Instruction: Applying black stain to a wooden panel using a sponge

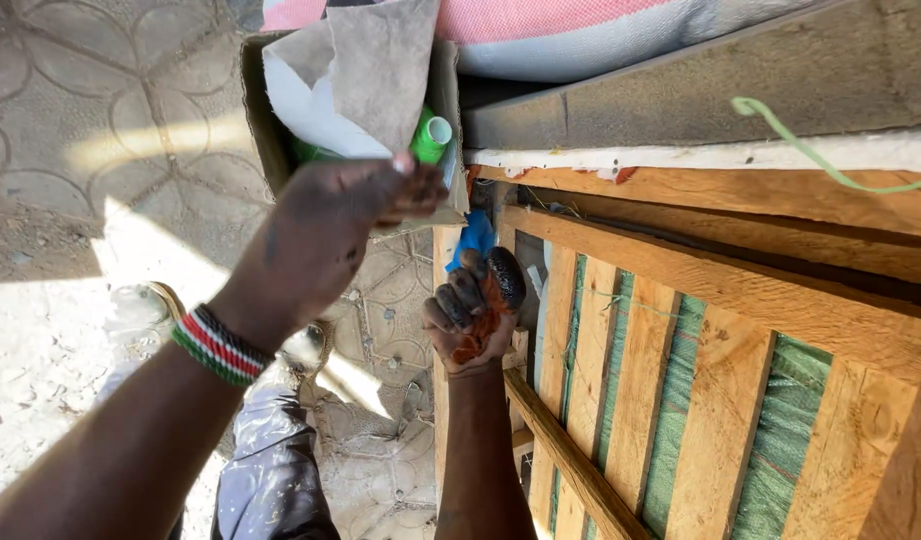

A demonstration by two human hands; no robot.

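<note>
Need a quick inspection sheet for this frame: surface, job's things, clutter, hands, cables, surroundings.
Surface: wooden slat frame with green mesh behind the slats.
Job's things: cardboard box holding a green bottle and a grey cloth; blue item at the frame edge.
Clutter: nothing seen.
Hands: left hand reaches at the box, fingers on its rim; right hand, stained orange, closed on a dark object, kind unclear.
Cables: green cord over the frame top.
Surroundings: patterned paving, sunlit.
</note>
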